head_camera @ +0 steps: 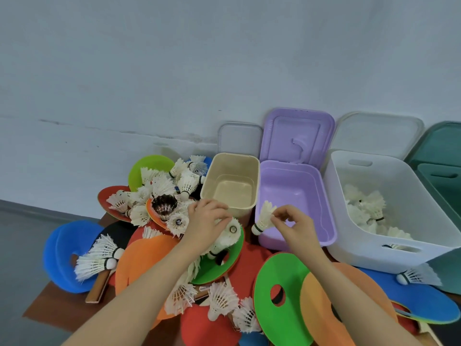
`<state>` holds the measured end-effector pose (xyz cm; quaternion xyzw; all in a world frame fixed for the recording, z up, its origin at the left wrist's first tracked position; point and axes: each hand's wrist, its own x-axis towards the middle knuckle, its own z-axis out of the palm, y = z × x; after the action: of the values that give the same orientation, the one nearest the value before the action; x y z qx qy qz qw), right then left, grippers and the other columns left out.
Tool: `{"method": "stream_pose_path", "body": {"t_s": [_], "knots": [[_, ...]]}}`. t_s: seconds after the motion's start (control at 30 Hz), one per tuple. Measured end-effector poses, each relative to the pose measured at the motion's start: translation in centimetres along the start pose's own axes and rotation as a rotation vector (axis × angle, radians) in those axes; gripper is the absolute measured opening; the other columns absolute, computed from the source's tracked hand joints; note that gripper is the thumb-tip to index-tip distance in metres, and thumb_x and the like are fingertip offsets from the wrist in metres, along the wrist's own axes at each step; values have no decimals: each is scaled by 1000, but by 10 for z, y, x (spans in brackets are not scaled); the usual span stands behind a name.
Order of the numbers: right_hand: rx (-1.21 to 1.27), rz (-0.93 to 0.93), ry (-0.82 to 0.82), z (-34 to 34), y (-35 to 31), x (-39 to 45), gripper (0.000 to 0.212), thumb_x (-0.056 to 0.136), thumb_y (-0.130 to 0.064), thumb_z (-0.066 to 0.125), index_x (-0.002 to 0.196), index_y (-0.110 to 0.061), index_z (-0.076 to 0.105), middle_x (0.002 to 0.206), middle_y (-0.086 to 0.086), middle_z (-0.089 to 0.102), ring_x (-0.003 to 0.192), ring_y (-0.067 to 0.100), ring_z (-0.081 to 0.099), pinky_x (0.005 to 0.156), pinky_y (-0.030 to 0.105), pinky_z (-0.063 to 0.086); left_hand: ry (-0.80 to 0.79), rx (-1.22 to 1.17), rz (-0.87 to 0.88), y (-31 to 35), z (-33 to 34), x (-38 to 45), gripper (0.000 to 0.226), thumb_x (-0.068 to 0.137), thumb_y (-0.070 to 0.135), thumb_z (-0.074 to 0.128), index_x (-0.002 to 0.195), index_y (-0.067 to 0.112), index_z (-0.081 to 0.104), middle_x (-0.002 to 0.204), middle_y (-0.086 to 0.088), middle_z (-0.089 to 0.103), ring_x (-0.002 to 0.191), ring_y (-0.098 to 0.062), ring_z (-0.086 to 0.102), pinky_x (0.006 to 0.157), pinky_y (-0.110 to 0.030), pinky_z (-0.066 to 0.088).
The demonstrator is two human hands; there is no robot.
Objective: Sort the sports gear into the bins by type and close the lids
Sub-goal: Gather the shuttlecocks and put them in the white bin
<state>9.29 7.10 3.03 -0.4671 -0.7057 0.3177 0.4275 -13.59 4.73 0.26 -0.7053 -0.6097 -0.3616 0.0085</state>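
Right hand [296, 227]: grip pinching the feathers of one white shuttlecock [264, 218], held just in front of the purple bin [324, 196], cork end down. Left hand [205, 222]: fingers curled down into the pile of shuttlecocks [159, 196] on the counter [57, 303], grip around a white shuttlecock bundle [228, 237] over a green disc [219, 265]. White bin [339, 208] at right already holding shuttlecocks. Beige bin [254, 171] with nothing inside. All lids open.
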Motion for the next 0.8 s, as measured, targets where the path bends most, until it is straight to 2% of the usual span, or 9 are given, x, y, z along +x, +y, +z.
{"method": "stream_pose_path", "body": {"t_s": [0.13,0.23,0.27,0.33,0.43,0.5,0.6,0.7,0.8], "knots": [[10,-12,74,-35,6,13,26,80,3,66,72,-21,59,75,-5,62,72,-2,54,68,6,37,99,-87,44,33,8,36,22,77,39,58,75,23,73,87,9,68,92,-5,48,79,-25,21],[22,-4,145,-68,13,23,21,81,3,65,76,-17,61,78,-7,63,72,-4,55,69,6,37,103,-182,82,64,27,64,24,79,34,56,78,17,74,87,5,68,88,-11,50,78,-32,40],[11,-5,177,-81,17,26,20,81,3,65,77,-17,62,78,-7,64,73,-4,54,69,7,38,98,-202,109,76,35,74,24,80,32,57,78,15,73,86,3,67,86,-13,52,75,-32,42],[-21,-18,236,-109,26,30,16,80,2,65,79,-14,63,79,-4,64,75,-3,54,69,7,38,79,-223,160,104,51,93,23,82,28,56,79,12,72,83,0,67,79,-18,57,72,-32,42],[-94,-35,349,-153,46,35,14,81,0,65,81,-14,63,79,-1,63,77,0,55,69,8,38,72,-244,184,148,79,115,18,82,22,57,79,10,71,81,-1,65,77,-14,55,70,-26,42],[-171,-23,398,-181,63,35,13,81,-2,65,82,-15,63,80,-1,63,77,6,55,71,13,39,66,-270,170,176,100,126,13,81,18,61,79,10,71,82,-2,64,76,-9,51,65,-22,40],[-239,41,398,-216,86,34,10,84,-5,62,85,-15,62,83,-2,62,82,16,55,75,24,40,23,-264,171,212,131,139,14,81,22,61,81,13,71,84,1,63,75,-10,50,57,-21,39],[-317,108,393,-242,107,38,11,88,-7,58,86,-19,60,83,-4,59,82,13,53,75,25,38,-38,-250,136,239,159,153,13,85,23,61,85,15,70,88,1,62,75,-10,54,57,-27,45],[-430,170,405,-259,132,47,12,89,-12,55,87,-23,60,89,-4,60,89,16,54,73,25,38,-127,-220,44,254,181,166,14,90,17,57,93,9,69,96,-5,60,85,-24,60,66,-38,48]]}}
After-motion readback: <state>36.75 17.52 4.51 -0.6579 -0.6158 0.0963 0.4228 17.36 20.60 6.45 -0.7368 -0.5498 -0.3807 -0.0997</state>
